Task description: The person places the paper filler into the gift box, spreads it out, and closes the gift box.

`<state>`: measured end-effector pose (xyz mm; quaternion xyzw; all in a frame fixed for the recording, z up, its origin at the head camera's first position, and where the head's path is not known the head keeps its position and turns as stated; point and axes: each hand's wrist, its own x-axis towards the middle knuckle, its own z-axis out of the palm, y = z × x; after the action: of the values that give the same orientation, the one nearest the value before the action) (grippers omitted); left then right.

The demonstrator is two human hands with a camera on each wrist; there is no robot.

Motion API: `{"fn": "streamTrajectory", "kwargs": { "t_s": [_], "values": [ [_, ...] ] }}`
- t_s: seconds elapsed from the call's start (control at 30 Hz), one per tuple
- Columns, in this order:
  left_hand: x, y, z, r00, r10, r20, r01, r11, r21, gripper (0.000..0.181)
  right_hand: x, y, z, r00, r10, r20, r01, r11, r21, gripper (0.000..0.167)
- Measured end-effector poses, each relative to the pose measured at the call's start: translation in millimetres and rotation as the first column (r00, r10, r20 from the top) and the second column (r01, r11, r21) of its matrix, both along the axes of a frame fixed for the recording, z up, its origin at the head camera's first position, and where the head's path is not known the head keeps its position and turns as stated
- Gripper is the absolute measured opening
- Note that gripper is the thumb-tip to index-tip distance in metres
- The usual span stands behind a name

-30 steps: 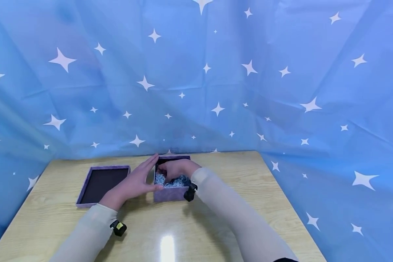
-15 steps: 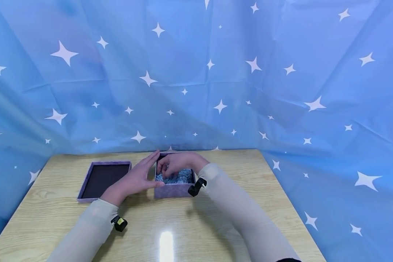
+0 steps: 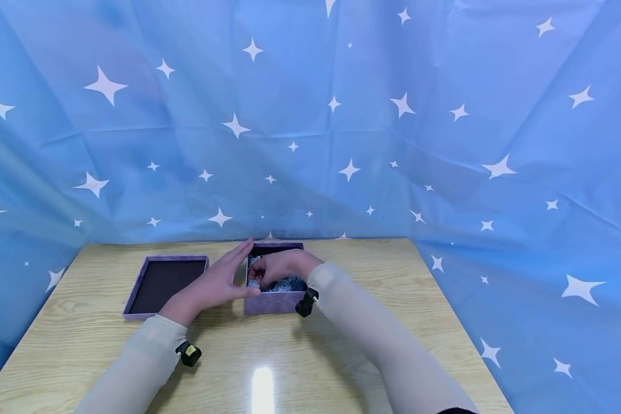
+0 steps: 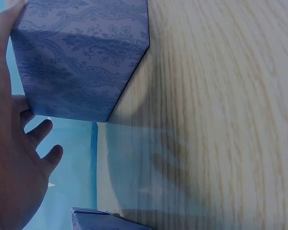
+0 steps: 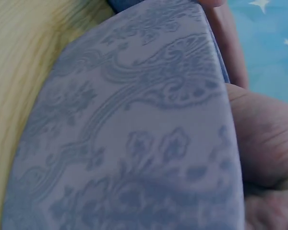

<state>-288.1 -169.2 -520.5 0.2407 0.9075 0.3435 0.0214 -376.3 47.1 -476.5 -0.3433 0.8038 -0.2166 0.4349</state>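
Note:
A purple patterned box (image 3: 271,303), open at the top, holds pale blue shredded filling (image 3: 290,284). Along its left side spreads my left hand (image 3: 214,286), thumb at the near left corner and fingertips at the far left corner, gripping the box. In the left wrist view this hand (image 4: 12,139) lies against the box (image 4: 81,57), some fingers free of it. My right hand (image 3: 279,267) reaches inside with bent fingers down in the filling at the left; what they hold is hidden. The right wrist view shows the box wall (image 5: 129,124) before the right hand (image 5: 266,139).
Left of the box lies a shallow purple lid (image 3: 168,284), dark inside facing up. Both stand near the back of a pale wooden table (image 3: 227,362). A blue curtain with white stars (image 3: 310,126) hangs behind and at both sides.
My right hand rose a little above the filling, then went down into it again at the left side. My left hand has stayed at the box. The head view has shifted slightly.

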Motion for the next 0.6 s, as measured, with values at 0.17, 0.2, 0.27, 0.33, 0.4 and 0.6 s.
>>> {"fn": "streamTrajectory", "kwargs": {
  "t_s": [0.17,0.2,0.27,0.33,0.4,0.6],
  "values": [
    [-0.8,0.5,3.1,1.000,-0.008,-0.009,0.008,1.000,0.004,0.121,-3.3,12,13.8,0.997,0.067,-0.037,-0.068,0.998,-0.016,0.043],
    [-1.0,0.7,3.7,1.000,-0.008,-0.001,0.008,1.000,0.009,0.121,-4.7,15,18.4,0.997,0.073,-0.038,-0.073,0.997,-0.022,0.043],
    [-0.8,1.5,4.3,1.000,-0.005,0.011,0.005,1.000,0.010,0.121,-7.1,20,28.7,0.997,0.072,-0.016,-0.073,0.997,-0.030,0.039],
    [0.0,2.3,5.2,1.000,-0.005,0.017,0.004,1.000,0.017,0.120,-8.8,25,38.4,0.998,0.049,0.036,-0.049,0.999,-0.025,0.035],
    [1.3,2.9,6.4,1.000,-0.002,0.018,0.002,1.000,0.026,0.119,-10.4,29,46.3,0.996,0.021,0.087,-0.020,1.000,-0.003,0.033],
    [3.5,2.9,5.1,1.000,0.001,0.008,-0.001,1.000,0.028,0.119,-12.5,25,47.4,0.992,-0.007,0.123,-0.015,0.985,0.174,0.036]
  ]
}}
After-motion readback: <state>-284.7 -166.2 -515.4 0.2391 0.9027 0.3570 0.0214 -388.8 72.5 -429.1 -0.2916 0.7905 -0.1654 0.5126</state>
